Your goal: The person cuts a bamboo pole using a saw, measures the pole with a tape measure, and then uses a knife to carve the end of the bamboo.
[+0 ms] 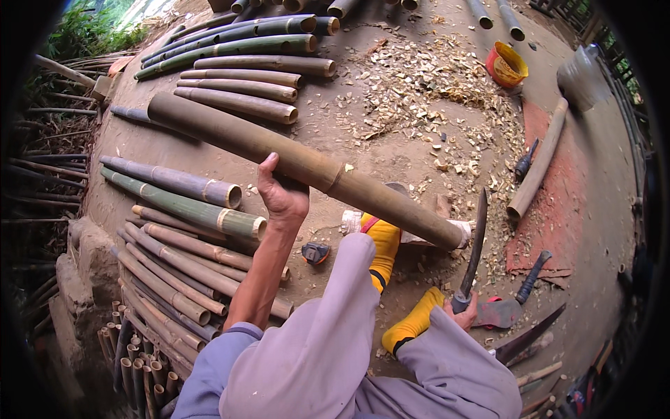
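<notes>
Bamboo pole (307, 164) is gripped near mid-length by left hand (282, 197), held slanted above dirt floor (391, 140); its lower end rests by the yellow-socked feet (384, 244). Long-bladed knife (474, 244) is clasped by right hand (464, 313), blade pointing up, just beside pole's lower end.

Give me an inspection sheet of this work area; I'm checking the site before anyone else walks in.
Surface: bare dirt floor, strewn with wood chips.
Job's things: long bamboo pole held up by the left hand; its far end rests by the feet. Long knife gripped by the right hand, blade pointing up.
Clutter: cut bamboo lengths stacked at left and top; orange bucket; more blades on the ground at right.
Grippers: both hands closed on their things.
Cables: nothing seen.
Surroundings: greenery at upper left.
</notes>
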`<state>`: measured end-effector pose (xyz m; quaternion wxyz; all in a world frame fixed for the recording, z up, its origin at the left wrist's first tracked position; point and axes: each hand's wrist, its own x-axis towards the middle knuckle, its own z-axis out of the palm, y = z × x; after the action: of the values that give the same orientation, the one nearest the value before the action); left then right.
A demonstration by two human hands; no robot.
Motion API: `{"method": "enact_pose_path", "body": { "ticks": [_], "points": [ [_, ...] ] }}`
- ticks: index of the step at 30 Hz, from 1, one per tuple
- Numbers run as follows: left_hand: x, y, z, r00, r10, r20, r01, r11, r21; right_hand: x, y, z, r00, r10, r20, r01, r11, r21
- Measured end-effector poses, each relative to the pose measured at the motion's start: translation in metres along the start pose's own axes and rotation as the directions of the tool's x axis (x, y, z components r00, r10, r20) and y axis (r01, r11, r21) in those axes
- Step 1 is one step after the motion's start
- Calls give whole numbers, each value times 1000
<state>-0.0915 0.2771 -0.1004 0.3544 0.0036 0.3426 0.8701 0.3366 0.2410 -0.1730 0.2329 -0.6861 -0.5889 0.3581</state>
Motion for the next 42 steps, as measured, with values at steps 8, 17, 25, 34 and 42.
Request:
{"method": "enact_pose_path", "body": {
  "ticks": [8, 17, 25, 34, 42],
  "points": [
    [0, -2, -2, 961, 128, -245, -87, 981, 171, 2, 7, 14, 999, 32, 16, -30, 990, -139],
    [-2, 0, -12, 990, 97, -104, -88, 992, 86, 0, 2, 25, 967, 248, 54, -228, 943, -242],
    [4, -2, -17, 975, 166, -149, -133, 969, 209, 2, 19, 30, 964, 254, 77, -231, 945, -230],
    [-4, 4, -15, 987, 78, -138, -48, 976, 210, 3, 22, 30, 968, 220, 120, -196, 963, -184],
    [-4, 8, -17, 994, 46, -102, -28, 985, 171, 4, 29, 33, 964, 242, 114, -213, 952, -217]
  ]
}}
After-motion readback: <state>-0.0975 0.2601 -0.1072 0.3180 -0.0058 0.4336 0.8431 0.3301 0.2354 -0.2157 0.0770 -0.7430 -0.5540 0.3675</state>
